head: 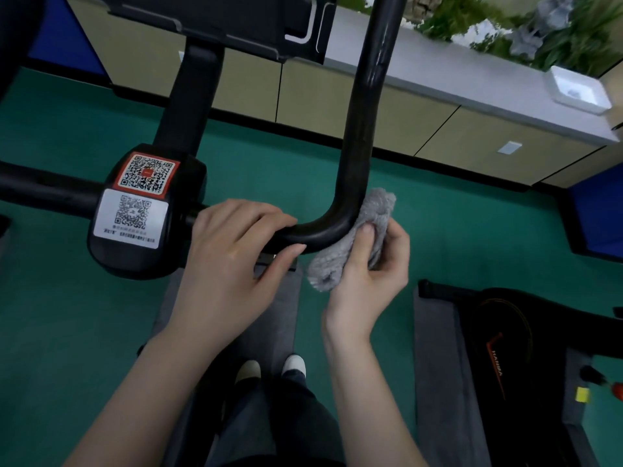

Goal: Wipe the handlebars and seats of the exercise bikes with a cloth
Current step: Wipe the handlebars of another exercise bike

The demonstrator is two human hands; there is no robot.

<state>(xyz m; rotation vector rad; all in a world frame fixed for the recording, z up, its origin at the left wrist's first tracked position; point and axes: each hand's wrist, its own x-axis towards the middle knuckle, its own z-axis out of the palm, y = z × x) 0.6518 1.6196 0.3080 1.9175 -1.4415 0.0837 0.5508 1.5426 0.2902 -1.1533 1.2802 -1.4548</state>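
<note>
A black exercise-bike handlebar runs from the centre clamp to the right, bends and rises away from me. My left hand grips the horizontal part of the bar just left of the bend. My right hand holds a grey fluffy cloth pressed against the outer side of the bend. The black centre housing carries two QR-code stickers. The bike's seat is out of view.
A black console mount sits above the stem. Green floor lies below, with grey mats and a second black bike at the right. Beige cabinets with a white top run along the back.
</note>
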